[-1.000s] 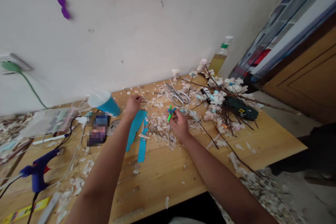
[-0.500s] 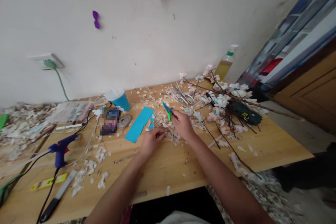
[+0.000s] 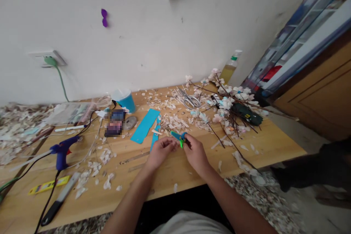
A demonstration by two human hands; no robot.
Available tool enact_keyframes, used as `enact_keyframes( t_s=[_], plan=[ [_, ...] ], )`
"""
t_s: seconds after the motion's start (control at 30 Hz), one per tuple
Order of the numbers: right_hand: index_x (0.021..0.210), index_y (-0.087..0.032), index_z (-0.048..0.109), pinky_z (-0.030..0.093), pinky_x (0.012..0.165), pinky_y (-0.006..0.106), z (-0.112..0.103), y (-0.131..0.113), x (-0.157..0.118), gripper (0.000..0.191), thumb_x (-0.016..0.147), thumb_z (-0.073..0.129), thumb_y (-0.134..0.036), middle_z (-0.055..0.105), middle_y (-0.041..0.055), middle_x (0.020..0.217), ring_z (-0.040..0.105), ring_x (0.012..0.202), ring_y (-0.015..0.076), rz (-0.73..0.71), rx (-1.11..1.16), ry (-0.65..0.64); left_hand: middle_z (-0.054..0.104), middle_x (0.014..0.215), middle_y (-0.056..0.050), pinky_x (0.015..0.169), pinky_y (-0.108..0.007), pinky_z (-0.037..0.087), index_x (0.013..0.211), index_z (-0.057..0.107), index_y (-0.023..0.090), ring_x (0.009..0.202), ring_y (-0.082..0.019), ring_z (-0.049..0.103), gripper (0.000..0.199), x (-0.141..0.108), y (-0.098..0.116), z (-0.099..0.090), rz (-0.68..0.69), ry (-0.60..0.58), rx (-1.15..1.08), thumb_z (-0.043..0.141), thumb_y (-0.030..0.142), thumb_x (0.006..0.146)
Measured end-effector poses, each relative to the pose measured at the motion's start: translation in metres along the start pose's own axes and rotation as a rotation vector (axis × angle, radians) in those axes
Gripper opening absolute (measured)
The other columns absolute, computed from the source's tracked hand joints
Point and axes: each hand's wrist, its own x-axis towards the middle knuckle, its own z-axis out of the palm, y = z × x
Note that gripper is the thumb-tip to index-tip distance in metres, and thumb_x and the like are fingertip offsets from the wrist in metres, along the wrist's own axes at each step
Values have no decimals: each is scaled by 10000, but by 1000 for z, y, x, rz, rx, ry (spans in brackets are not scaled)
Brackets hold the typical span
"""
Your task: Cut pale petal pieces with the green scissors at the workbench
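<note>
My right hand is closed round the handles of small blue and green scissors, whose blades point left. Just left of them, my left hand has its fingertips pinched together; whatever they hold is too small to make out. The two hands are close together over the front middle of the table. Beyond my left hand lie a wide blue strip and a narrower blue strip. Pale petal-like scraps are heaped behind the scissors.
Large metal scissors lie at the back. Flowering branches and a bottle occupy the right. A glue gun, a yellow box cutter, a black-handled blade and a blue tub are on the left.
The small scissors and my right hand have come nearer to me, down beside my left hand. More of the narrow blue strip shows. The view has shifted slightly.
</note>
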Motion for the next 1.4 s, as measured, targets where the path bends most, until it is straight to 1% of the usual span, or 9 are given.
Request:
enact_keyframes(
  t_s=[0.1, 0.27, 0.53, 0.67, 0.77, 0.93, 1.07, 1.27, 1.4],
  plan=[
    [912, -198, 640, 420, 532, 247, 0, 1, -1, 215, 794, 614, -375, 643, 19, 749, 579, 612, 155, 172, 314, -33, 707, 782, -70, 661, -265, 483, 814, 702, 151, 654, -138, 615, 324, -6, 3, 6, -136, -47, -277, 783, 448, 711],
    [897, -184, 656, 400, 469, 224, 6, 1, -2, 372, 673, 764, -461, 643, -1, 719, 576, 530, 123, 310, 564, -29, 660, 684, -21, 592, -215, 443, 793, 682, 143, 574, -88, 557, 380, -13, -4, 12, -204, 94, -412, 854, 436, 622],
    [885, -198, 662, 481, 500, 264, 9, 9, -2, 357, 702, 736, -496, 688, 31, 795, 583, 545, 133, 266, 484, -16, 587, 602, 25, 591, -222, 427, 725, 674, 158, 569, -93, 517, 368, -5, -10, 7, -92, 252, -367, 862, 434, 569],
    [986, -218, 663, 565, 727, 319, 10, 6, -2, 356, 722, 740, -445, 711, 55, 978, 681, 795, 185, 192, 540, -82, 623, 662, 10, 592, -226, 447, 765, 682, 158, 578, -91, 533, 355, -3, -9, 7, -96, 235, -390, 862, 400, 577],
    [982, -218, 670, 556, 854, 358, 13, 3, 0, 352, 703, 763, -411, 714, 59, 1016, 689, 913, 206, 167, 566, -85, 655, 678, -10, 573, -237, 455, 779, 678, 157, 551, -99, 545, 365, -2, -9, 8, -112, 215, -326, 850, 419, 592],
    [925, -203, 685, 574, 696, 326, 15, 4, 4, 335, 685, 766, -422, 727, 58, 920, 696, 793, 205, 223, 519, -32, 661, 666, -10, 584, -253, 461, 773, 659, 173, 558, -123, 570, 359, 3, -15, 6, -63, 221, -212, 802, 472, 637],
    [900, -203, 692, 546, 557, 285, 12, 6, 5, 330, 679, 766, -437, 723, 51, 881, 664, 675, 178, 264, 520, -75, 652, 662, 8, 641, -250, 462, 787, 675, 186, 597, -122, 583, 302, 4, -19, 2, -6, 236, -170, 780, 448, 681],
    [863, -195, 677, 544, 572, 268, 3, 11, 6, 260, 723, 733, -406, 705, 36, 851, 649, 714, 171, 201, 504, -227, 708, 744, -30, 701, -267, 484, 793, 698, 175, 659, -137, 621, 284, 2, -7, 2, -55, 131, -132, 815, 395, 659],
    [887, -194, 675, 543, 583, 273, 2, 16, 11, 231, 728, 716, -357, 698, 30, 844, 639, 699, 164, 207, 470, -219, 672, 672, 1, 656, -255, 475, 783, 690, 177, 608, -122, 604, 298, 4, -6, 0, -72, 176, -185, 847, 365, 613]
  ],
)
